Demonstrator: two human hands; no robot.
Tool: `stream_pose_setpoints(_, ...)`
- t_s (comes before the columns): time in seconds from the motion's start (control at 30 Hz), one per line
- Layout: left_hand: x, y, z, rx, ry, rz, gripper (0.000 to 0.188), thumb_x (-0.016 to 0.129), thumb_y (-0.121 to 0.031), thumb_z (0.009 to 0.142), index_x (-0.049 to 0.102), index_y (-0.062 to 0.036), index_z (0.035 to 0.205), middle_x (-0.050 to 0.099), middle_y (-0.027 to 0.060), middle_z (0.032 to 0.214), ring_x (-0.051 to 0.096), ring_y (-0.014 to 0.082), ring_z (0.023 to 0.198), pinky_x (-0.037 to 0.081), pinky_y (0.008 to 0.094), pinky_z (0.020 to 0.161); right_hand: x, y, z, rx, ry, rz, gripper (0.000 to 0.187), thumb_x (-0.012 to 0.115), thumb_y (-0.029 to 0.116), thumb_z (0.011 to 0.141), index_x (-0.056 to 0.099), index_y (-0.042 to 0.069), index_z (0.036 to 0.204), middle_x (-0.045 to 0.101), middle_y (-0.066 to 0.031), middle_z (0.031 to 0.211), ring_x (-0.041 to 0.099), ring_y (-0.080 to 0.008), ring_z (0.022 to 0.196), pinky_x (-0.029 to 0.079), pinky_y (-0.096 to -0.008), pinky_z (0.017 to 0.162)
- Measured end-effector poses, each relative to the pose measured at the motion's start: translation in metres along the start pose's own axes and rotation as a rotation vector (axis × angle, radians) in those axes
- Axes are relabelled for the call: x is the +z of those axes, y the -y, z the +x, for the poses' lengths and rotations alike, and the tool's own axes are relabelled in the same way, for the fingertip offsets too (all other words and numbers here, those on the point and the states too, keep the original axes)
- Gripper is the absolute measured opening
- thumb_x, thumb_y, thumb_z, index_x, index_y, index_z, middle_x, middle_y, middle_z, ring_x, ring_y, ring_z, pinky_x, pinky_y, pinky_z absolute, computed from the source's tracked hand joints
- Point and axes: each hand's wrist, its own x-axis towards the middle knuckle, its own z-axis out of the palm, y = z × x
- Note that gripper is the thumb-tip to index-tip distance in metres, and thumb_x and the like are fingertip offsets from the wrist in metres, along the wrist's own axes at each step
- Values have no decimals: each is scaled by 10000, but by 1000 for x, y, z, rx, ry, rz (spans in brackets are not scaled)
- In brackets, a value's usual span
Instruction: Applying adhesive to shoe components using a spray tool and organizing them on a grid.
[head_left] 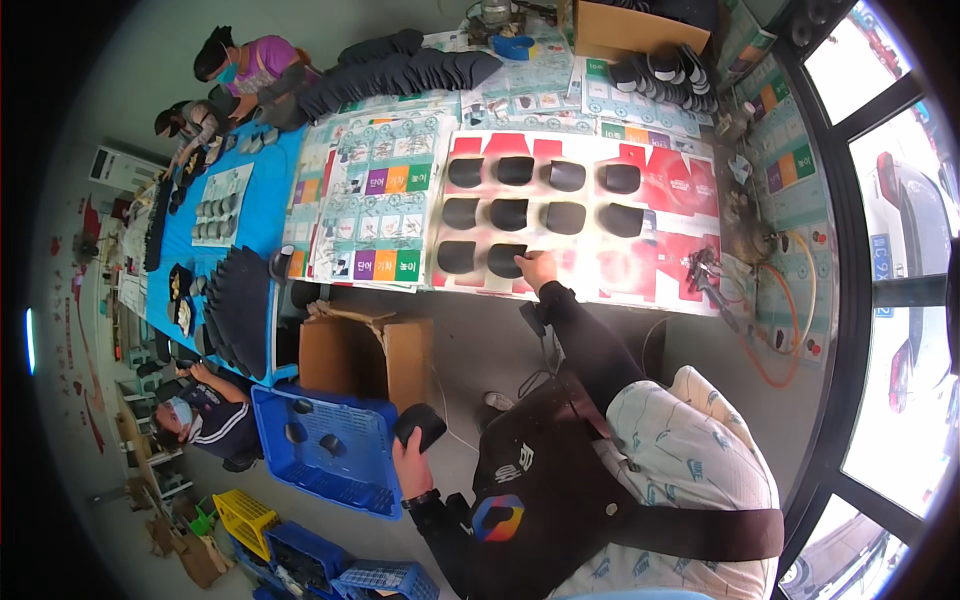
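Several small black curved pieces [515, 171], each with one rounded edge, lie in rows on a red-and-white printed sheet [682, 235] on the table. At the near row, my right hand [538, 268] pinches the edge of one black curved piece [506, 260], which lies on the sheet. My left hand [411, 466] is lower, away from the table and beside a blue crate [325, 480]. Its fingers are closed round a dark, curved stack of pieces [420, 427]; how many are in it I cannot tell.
A spray gun [706, 275] with an orange hose [775, 375] sits at the table's right end. Long rows of dark pieces [400, 75] and an open cardboard box [640, 35] stand at the back. Below the table is another cardboard box [408, 362]. Other people work at a blue-covered table [262, 195] on the left.
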Motion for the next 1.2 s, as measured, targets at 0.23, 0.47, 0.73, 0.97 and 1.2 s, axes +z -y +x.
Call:
stream_pose_setpoints(0.23,12,15,9,294,79,666,327,666,-104,978,644,-11,1290,635,190,1276,613,305,1159,479,380,1017,-37,7,14,-8,78,-168,461,759,432,863,744,-23,942,730,-238,858,719,-403,847,557,-478,770)
stream_pose_setpoints(0.47,83,-27,27,134,536,614,251,695,-205,989,690,29,1080,748,89,994,666,142,900,522,334,833,-115,134,-113,-328,1093,279,683,801,411,908,571,-32,1374,699,-167,1251,663,-258,1157,518,-382,1019)
stream_pose_setpoints(0.73,218,-26,69,381,660,646,175,761,-106,933,639,15,967,711,75,854,646,120,765,508,293,705,-150,67,-88,272,1014,625,548,787,420,924,657,-9,1240,725,-64,1023,723,-181,912,589,-336,832)
stream_pose_setpoints(0.97,285,23,93,296,573,476,187,766,-98,937,646,2,1038,743,64,930,674,95,845,513,258,761,-140,23,-91,362,731,844,330,805,175,926,730,-32,1173,750,-72,1026,703,-134,880,572,-279,776)
stream_pose_setpoints(1.2,246,50,131,173,658,694,435,716,-166,981,574,-24,1367,725,137,1184,718,207,1025,553,308,873,-149,-41,-37,364,92,536,300,850,211,872,749,-39,1002,754,-82,858,663,-135,751,520,-324,699)
